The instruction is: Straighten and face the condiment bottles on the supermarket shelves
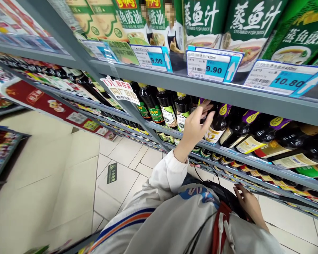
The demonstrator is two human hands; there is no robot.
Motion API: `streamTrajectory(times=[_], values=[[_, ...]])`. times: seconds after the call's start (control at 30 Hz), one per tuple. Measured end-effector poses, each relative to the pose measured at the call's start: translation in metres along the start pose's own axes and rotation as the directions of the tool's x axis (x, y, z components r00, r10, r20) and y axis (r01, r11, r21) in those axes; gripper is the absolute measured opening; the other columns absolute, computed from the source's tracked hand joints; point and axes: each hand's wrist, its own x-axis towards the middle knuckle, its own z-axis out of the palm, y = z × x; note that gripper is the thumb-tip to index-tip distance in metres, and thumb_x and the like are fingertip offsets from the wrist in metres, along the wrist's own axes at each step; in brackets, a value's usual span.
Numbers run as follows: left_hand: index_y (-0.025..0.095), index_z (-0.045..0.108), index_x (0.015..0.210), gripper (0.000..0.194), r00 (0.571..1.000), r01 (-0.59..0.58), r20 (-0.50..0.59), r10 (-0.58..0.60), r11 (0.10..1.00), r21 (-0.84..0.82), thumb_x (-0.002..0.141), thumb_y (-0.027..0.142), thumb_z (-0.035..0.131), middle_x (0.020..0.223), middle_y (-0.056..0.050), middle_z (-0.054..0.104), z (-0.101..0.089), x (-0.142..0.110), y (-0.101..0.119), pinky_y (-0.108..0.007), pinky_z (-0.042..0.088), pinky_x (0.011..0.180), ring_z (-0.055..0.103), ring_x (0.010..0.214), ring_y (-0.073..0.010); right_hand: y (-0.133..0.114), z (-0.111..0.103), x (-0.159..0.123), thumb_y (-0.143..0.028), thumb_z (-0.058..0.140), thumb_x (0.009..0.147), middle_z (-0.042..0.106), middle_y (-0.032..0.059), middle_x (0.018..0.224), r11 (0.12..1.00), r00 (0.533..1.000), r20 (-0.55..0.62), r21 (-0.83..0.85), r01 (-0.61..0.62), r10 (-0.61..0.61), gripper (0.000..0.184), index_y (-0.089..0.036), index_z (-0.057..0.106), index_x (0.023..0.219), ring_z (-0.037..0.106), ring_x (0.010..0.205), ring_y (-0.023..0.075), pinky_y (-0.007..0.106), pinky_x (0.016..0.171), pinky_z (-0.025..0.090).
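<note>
Left hand (pixel 197 121) half-curled at a purple-labelled bottle (pixel 219 122) on the shelf (pixel 243 157), any hold on it impossible to tell; reads as reaching, lifting would call for fingers closing round the neck; right hand (pixel 249 203) loosely open, apparently empty.

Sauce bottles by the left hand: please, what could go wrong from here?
In this view, the left hand is between a yellow-capped sauce bottle and a purple-necked sauce bottle, so it might knock either over. The grey shelf edge above could bump it.
</note>
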Motion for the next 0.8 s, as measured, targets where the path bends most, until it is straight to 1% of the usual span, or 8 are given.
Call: streamTrajectory(times=[0.13,0.2,0.27,0.33,0.4,0.47,0.67,0.8], values=[[0.022,0.052,0.131,0.036,0.980,0.106,-0.172,-0.103,0.994,0.010,0.106,0.038,0.032,0.126,-0.011,0.066,-0.013,-0.003,-0.012,-0.032,0.060,0.093,0.067,0.116,-0.0168,-0.045,-0.032,0.018,-0.060,0.032,0.098,0.072,0.0092,0.095,0.986,0.960,-0.234,0.024,0.165,-0.154,0.056,-0.020,0.066,0.117,0.067,0.071,0.0258,0.035,0.064,0.049],[0.022,0.053,0.129,0.034,0.978,0.098,-0.192,-0.086,0.994,0.054,0.105,0.040,0.037,0.127,-0.012,0.065,-0.018,0.005,-0.018,-0.035,0.059,0.097,0.063,0.121,-0.0194,-0.086,-0.061,0.023,-0.054,0.037,0.102,0.071,0.0102,0.105,0.942,0.836,-0.457,-0.011,0.336,-0.303,0.049,-0.018,0.066,0.118,0.067,0.073,0.0234,0.034,0.066,0.049],[0.020,0.052,0.128,0.034,0.991,0.070,-0.121,-0.054,0.989,0.130,0.104,0.041,0.043,0.127,-0.013,0.064,-0.022,0.015,-0.020,-0.036,0.056,0.101,0.061,0.125,-0.0214,-0.134,-0.093,0.025,-0.046,0.047,0.103,0.070,0.0090,0.111,0.890,0.663,-0.653,-0.039,0.455,-0.367,0.038,-0.018,0.065,0.122,0.064,0.069,0.0185,0.031,0.068,0.050],[0.017,0.052,0.128,0.037,0.999,0.045,0.005,-0.048,0.970,0.239,0.101,0.043,0.050,0.123,-0.015,0.067,-0.025,0.026,-0.017,-0.037,0.054,0.101,0.064,0.120,-0.0240,-0.181,-0.122,0.026,-0.040,0.055,0.101,0.069,0.0097,0.113,0.862,0.500,-0.797,-0.051,0.505,-0.340,0.033,-0.017,0.065,0.123,0.059,0.063,0.0151,0.030,0.067,0.049],[0.013,0.053,0.127,0.043,0.987,0.040,0.131,-0.093,0.931,0.364,0.100,0.047,0.053,0.116,-0.016,0.069,-0.027,0.034,-0.011,-0.036,0.056,0.093,0.069,0.109,-0.0271,-0.222,-0.143,0.032,-0.040,0.056,0.101,0.069,0.0111,0.111,0.873,0.399,-0.875,-0.051,0.486,-0.274,0.036,-0.015,0.063,0.126,0.055,0.058,0.0137,0.030,0.066,0.049],[0.010,0.054,0.127,0.048,0.961,0.049,0.219,-0.169,0.883,0.466,0.100,0.050,0.051,0.110,-0.018,0.071,-0.028,0.038,-0.004,-0.034,0.056,0.082,0.073,0.099,-0.0284,-0.251,-0.156,0.045,-0.046,0.050,0.102,0.068,0.0137,0.110,0.899,0.399,-0.881,-0.064,0.433,-0.254,0.045,-0.013,0.060,0.130,0.057,0.061,0.0164,0.033,0.069,0.050],[0.014,0.051,0.136,0.059,0.946,0.038,0.251,-0.207,0.836,0.547,0.101,0.060,0.039,0.107,-0.016,0.073,-0.023,0.036,-0.003,-0.027,0.052,0.067,0.075,0.087,-0.0249,-0.285,-0.161,0.080,-0.065,0.040,0.101,0.067,0.0167,0.086,0.988,0.582,-0.800,-0.099,0.115,-0.148,0.071,-0.005,0.048,0.138,0.063,0.070,0.0322,0.036,0.059,0.045],[0.017,0.056,0.133,0.061,0.957,0.062,0.198,-0.212,0.816,0.574,0.101,0.064,0.033,0.101,-0.014,0.073,-0.019,0.033,-0.005,-0.026,0.051,0.062,0.074,0.078,-0.0232,-0.287,-0.165,0.079,-0.065,0.030,0.104,0.065,0.0165,0.083,0.988,0.595,-0.792,-0.154,0.022,-0.136,0.064,-0.008,0.056,0.122,0.060,0.064,0.0294,0.031,0.054,0.036]])
